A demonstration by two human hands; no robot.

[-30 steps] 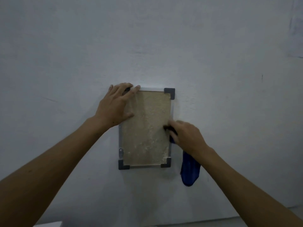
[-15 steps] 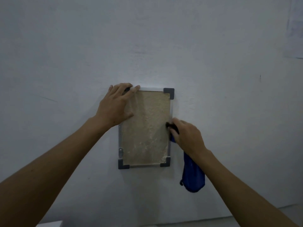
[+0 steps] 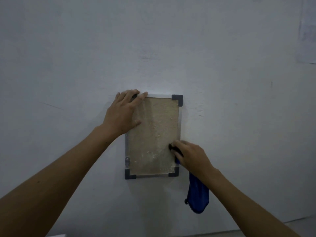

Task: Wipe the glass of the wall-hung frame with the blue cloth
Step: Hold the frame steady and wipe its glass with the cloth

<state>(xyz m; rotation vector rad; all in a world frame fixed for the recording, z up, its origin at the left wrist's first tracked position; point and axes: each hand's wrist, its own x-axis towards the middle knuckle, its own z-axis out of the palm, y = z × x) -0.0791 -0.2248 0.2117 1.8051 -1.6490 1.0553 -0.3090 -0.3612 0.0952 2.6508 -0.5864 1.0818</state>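
Observation:
A small upright frame (image 3: 177, 100) with dark corner pieces hangs on the pale wall; its glass (image 3: 153, 137) covers a speckled tan sheet. My left hand (image 3: 123, 113) lies flat over the frame's upper left corner, fingers spread, hiding that corner. My right hand (image 3: 191, 156) presses the blue cloth (image 3: 197, 197) against the glass at the lower right edge. Most of the cloth hangs loose below my wrist, beside the frame's bottom right corner.
The bare wall (image 3: 239, 100) surrounds the frame on all sides. A faint sheet of paper (image 3: 307, 31) is stuck at the upper right. The floor line (image 3: 290, 224) shows at the bottom right, and a white edge (image 3: 56, 235) sits at the bottom left.
My right hand with the cloth has slid down the glass's right edge toward the bottom corner. My left hand has stayed on the upper left corner.

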